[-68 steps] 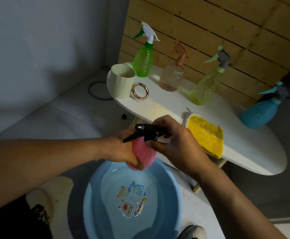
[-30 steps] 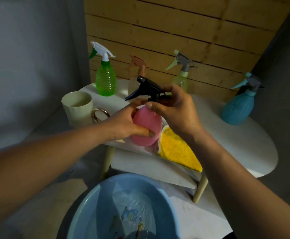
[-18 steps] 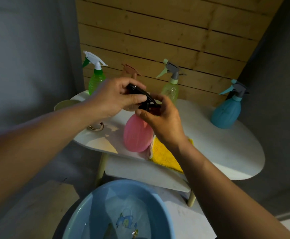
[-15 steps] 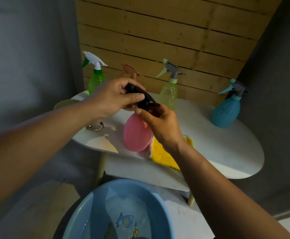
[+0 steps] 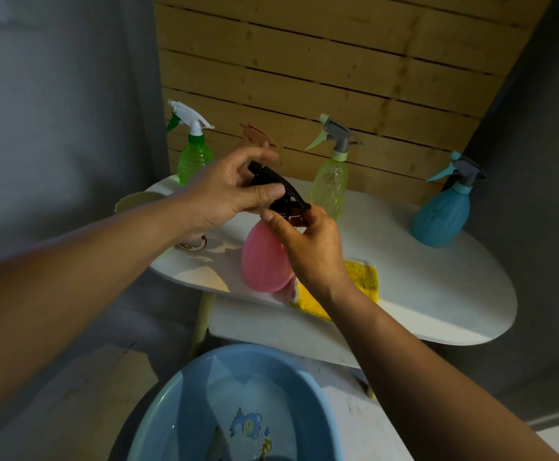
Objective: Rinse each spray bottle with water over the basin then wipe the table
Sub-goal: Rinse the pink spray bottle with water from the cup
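Both hands hold the pink spray bottle above the near edge of the white oval table. The left hand pinches its black trigger head between thumb and fingers; the right hand curls around the neck just below. Behind the bottle lies a yellow cloth. Farther back on the table stand 3 other bottles: green, pale yellow-green and blue. The blue basin sits on the floor below, water inside.
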The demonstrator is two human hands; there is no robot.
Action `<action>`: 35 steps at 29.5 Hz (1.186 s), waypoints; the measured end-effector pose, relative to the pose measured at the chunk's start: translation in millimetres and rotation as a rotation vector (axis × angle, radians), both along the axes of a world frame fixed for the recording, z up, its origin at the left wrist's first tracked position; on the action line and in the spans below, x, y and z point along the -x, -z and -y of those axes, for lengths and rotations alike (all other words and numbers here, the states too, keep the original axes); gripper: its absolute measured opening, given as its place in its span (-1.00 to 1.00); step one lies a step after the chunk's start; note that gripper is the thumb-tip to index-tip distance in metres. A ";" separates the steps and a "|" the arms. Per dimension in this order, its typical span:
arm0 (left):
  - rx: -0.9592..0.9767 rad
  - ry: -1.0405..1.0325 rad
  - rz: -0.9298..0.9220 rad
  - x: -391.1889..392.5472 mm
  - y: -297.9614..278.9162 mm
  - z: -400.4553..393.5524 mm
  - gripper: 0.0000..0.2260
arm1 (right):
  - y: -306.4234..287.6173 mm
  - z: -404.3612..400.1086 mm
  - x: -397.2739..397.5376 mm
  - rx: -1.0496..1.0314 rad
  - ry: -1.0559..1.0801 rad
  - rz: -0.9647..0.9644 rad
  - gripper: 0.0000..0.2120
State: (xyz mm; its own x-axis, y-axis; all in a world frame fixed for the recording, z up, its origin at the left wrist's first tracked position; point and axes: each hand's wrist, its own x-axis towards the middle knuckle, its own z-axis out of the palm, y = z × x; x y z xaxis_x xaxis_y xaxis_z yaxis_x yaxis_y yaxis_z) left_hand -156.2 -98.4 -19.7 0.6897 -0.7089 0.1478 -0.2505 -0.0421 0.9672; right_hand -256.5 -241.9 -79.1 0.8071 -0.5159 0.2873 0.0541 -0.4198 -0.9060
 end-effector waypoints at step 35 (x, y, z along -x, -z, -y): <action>-0.539 -0.105 0.264 8.7 72.7 21.8 0.05 | -2.8 -1.4 0.4 0.089 0.117 0.028 -0.63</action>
State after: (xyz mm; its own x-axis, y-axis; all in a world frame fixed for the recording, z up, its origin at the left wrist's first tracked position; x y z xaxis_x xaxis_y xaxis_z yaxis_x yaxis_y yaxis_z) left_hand -164.9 -120.2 -92.3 0.7489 -0.6617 -0.0375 -0.4469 -0.5459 0.7087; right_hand -256.9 -240.6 -76.3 0.7336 -0.5777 0.3578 0.0251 -0.5032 -0.8638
